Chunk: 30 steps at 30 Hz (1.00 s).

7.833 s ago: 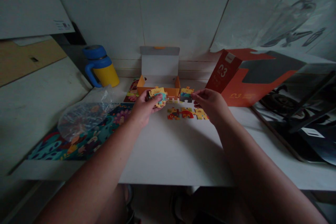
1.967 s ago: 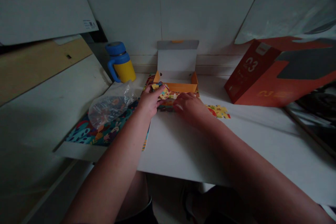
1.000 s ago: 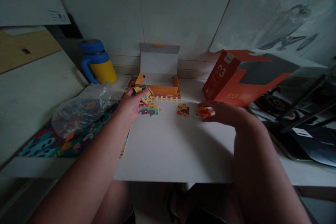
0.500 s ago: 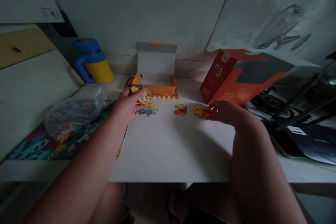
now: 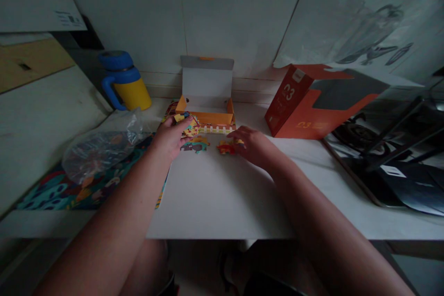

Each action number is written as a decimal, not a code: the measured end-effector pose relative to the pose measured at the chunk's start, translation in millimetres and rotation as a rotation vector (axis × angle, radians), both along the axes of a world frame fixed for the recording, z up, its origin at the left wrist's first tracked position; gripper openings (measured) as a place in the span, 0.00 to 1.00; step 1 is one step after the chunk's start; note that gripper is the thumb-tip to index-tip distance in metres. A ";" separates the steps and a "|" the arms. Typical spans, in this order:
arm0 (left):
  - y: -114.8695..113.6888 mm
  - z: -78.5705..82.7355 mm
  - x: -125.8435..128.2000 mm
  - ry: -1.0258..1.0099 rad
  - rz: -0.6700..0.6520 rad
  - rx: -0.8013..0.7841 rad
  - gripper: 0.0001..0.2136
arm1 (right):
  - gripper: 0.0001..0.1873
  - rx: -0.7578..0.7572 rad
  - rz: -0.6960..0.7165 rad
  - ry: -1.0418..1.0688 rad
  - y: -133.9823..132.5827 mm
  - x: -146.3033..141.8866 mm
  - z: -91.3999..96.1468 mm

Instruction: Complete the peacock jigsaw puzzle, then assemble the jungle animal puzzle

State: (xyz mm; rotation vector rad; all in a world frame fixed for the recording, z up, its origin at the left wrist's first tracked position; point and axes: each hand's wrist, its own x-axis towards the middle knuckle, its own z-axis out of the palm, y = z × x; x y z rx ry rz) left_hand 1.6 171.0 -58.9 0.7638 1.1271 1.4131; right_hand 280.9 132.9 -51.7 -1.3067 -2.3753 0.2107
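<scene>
My left hand [image 5: 175, 136] is closed around a small stack of colourful puzzle pieces [image 5: 190, 126], held above the back of the white board. Just below it, puzzle pieces with a grey and teal animal picture [image 5: 194, 145] lie on the board. My right hand [image 5: 248, 144] has its fingertips bent down over a red and yellow puzzle piece [image 5: 226, 148], at the board's back edge. Its fingers partly cover the printed pieces there, so I cannot make out where one ends and another begins.
An open orange box [image 5: 213, 117] stands behind the board [image 5: 215, 199]. A blue and yellow jug [image 5: 132, 90] and a clear plastic bag [image 5: 100, 152] are at the left. On the right stand a large orange carton [image 5: 298, 111] and a black stove [image 5: 367, 148].
My right hand has moved left, from the far-right puzzle piece to the middle one. No piece shows at the far-right spot now. My left hand has stayed in place with its stack.
</scene>
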 end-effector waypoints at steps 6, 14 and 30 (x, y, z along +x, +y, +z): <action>1.8 -1.7 -2.9 0.006 -0.014 0.007 0.23 | 0.13 0.043 0.002 0.046 2.1 8.6 -7.3; 0.6 -0.7 -1.5 -0.004 -0.013 -0.009 0.23 | 0.24 -0.092 0.097 -0.098 4.1 10.0 -18.8; 1.8 -2.5 -2.8 0.019 -0.011 0.005 0.22 | 0.28 -0.137 0.095 -0.048 -5.0 20.0 -8.5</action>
